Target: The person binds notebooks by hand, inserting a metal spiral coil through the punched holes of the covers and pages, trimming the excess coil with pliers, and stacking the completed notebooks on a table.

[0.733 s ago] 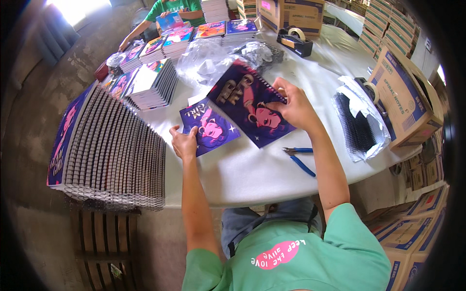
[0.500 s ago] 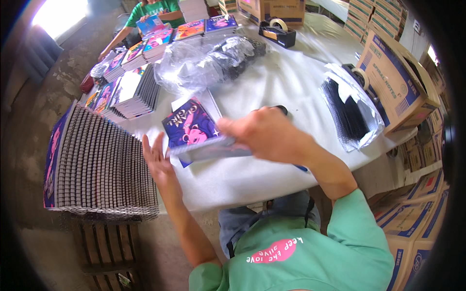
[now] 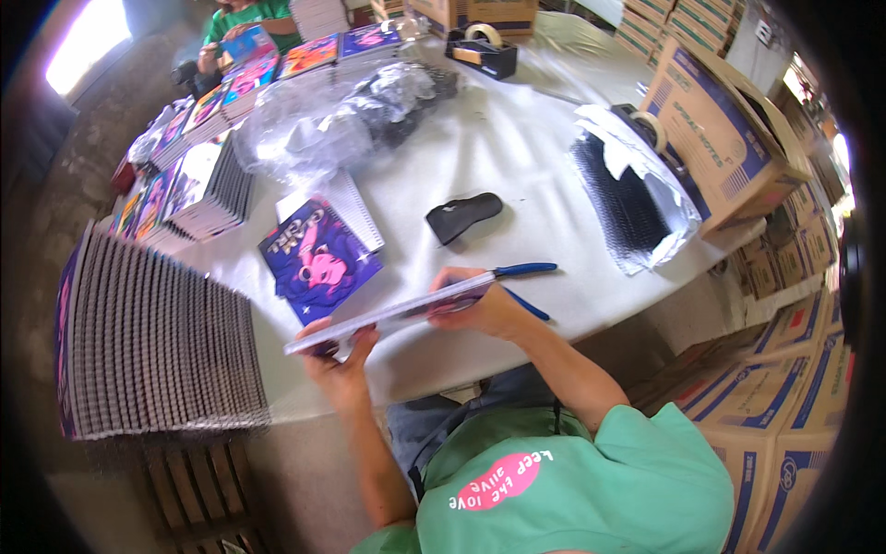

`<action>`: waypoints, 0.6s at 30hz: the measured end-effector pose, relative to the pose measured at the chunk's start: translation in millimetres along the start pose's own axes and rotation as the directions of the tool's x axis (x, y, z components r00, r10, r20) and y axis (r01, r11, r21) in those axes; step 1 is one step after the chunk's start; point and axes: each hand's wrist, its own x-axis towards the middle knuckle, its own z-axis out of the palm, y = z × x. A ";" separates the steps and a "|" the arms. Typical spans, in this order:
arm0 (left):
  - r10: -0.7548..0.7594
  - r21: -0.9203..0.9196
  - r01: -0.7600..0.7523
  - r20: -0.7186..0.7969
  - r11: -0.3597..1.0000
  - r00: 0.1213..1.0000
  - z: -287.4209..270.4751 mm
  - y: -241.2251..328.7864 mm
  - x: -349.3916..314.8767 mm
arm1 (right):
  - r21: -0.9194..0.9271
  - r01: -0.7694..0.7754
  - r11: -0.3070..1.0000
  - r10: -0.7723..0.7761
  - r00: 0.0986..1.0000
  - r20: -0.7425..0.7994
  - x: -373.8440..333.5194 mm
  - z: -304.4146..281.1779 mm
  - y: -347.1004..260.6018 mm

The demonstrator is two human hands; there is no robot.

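A thin notebook (image 3: 395,312) is held edge-on and slanting above the near part of the table, its spine or page edge facing up. My left hand (image 3: 343,367) grips its left end, thumb on the near side. At the other end my right hand (image 3: 482,312) is closed around it. Just beyond that hand lie blue-handled pliers (image 3: 526,270), their head hidden. Left of centre, a spiral notebook with a purple cover and pink figure (image 3: 318,260) rests partly over another white-paged notebook (image 3: 353,208). Farther off sits a black, bent-shaped object (image 3: 464,217).
A long row of spiral notebooks (image 3: 161,337) stands at the left edge. Crumpled clear plastic (image 3: 305,125), notebook stacks (image 3: 208,189) and a tape dispenser (image 3: 482,54) occupy the far side. Black coils in plastic (image 3: 632,198) lie by a carton (image 3: 715,138). A co-worker (image 3: 249,28) handles a notebook.
My left hand has gone from spread fingers to gripping the notebook. My right hand has come nearer with it, uncovering the black object and pliers. The view has shifted slightly.
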 end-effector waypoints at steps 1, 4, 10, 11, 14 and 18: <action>0.025 0.069 -0.027 0.030 0.997 0.999 -3.7 5.6 -1.0 | 0.002 -0.037 0.999 0.037 0.999 0.022 -1.6 -0.8 -2.1; 0.268 0.462 -0.186 -0.119 0.867 0.956 -11.1 3.2 -14.5 | -0.024 -0.057 0.998 0.058 0.998 0.028 -4.1 7.0 -8.0; 0.497 0.764 -0.607 0.448 0.219 0.743 62.5 47.4 -17.5 | -0.242 -0.074 0.968 0.129 0.967 0.222 -8.0 -20.7 -11.2; 0.416 0.724 -0.632 0.502 0.277 0.758 70.9 52.1 -12.4 | -0.277 0.052 0.960 0.007 0.978 0.206 -8.2 -41.8 -15.2; 0.528 0.688 -0.673 0.478 0.271 0.702 65.0 60.7 -13.9 | -0.477 0.141 0.868 -0.233 0.962 -0.141 -4.3 -136.2 -21.5; 0.554 0.698 -0.676 0.473 0.239 0.685 61.0 56.6 -15.1 | -0.728 -0.660 0.187 -0.364 0.642 -0.675 5.8 -222.8 -8.5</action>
